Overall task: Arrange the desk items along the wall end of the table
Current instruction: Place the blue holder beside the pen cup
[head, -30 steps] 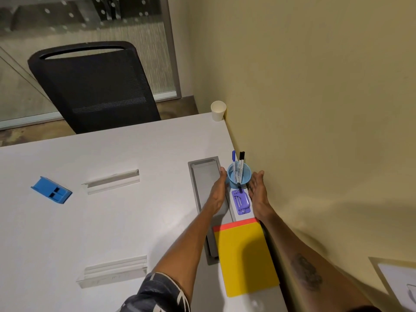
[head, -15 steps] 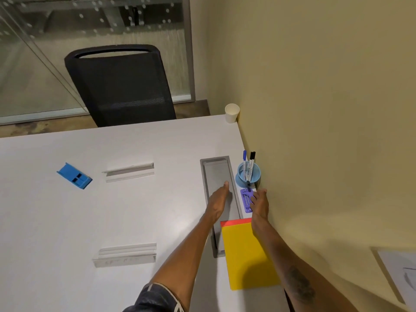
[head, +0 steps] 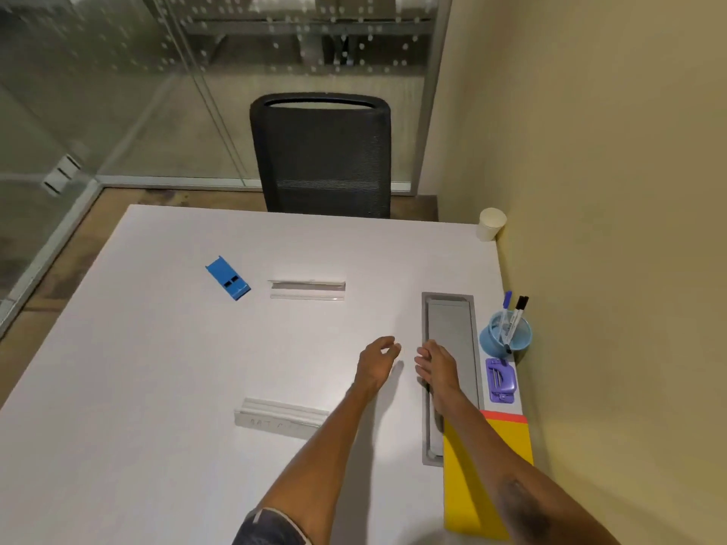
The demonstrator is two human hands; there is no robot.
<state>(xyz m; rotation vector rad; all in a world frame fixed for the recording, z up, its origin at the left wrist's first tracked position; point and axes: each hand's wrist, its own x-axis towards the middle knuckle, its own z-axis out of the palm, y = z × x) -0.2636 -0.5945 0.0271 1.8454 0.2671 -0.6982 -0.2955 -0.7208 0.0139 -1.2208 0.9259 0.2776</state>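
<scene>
Along the wall edge of the white table [head: 165, 387] stand a light blue cup with two markers [head: 506, 337], a purple stapler-like item [head: 500, 380] and a yellow notepad with a red top strip [head: 507, 438]. A blue block [head: 228, 278] lies far off at the table's left. My left hand [head: 375, 363] hovers over the bare table, fingers loosely apart and holding nothing. My right hand [head: 436, 365] lies open over the grey cable tray [head: 450, 328], holding nothing.
A white paper cup [head: 491, 224] stands in the far corner by the wall. Two slots with clear strips [head: 307, 289] [head: 280, 418] are set in the tabletop. A black mesh chair [head: 322, 155] faces the far edge, with glass partitions behind.
Both hands have let go of the blue cup and drawn back leftward, away from the wall items. The camera view has swung left.
</scene>
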